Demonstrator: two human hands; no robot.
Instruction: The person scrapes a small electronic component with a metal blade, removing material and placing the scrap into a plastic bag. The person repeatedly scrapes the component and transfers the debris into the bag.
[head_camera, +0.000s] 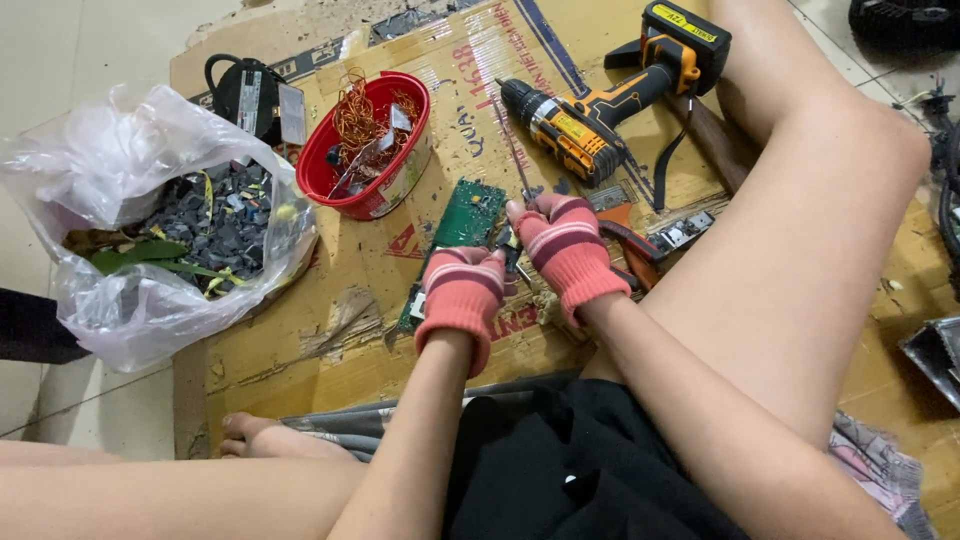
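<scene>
While both gloved hands work mid-mat, I note left hand (462, 295) pinning the circuit board (462, 222), right hand (566, 243) closed on a screwdriver (515, 152). Prying stage, I judge; next needs steady leverage. Drill (600, 105) at one o'clock, red bowl (368, 145) at eleven.

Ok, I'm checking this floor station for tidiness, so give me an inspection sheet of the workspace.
Surface: flattened cardboard, torn and worn.
Job's things: green circuit board under the gloved hands; thin screwdriver in the right hand.
Clutter: red tub of copper wire; plastic bag of dark parts; cordless drill; pliers.
Grippers: left hand pressing the board; right hand gripping the screwdriver.
Cables: black cord on a dark unit.
Surroundings: tiled floor.
</scene>
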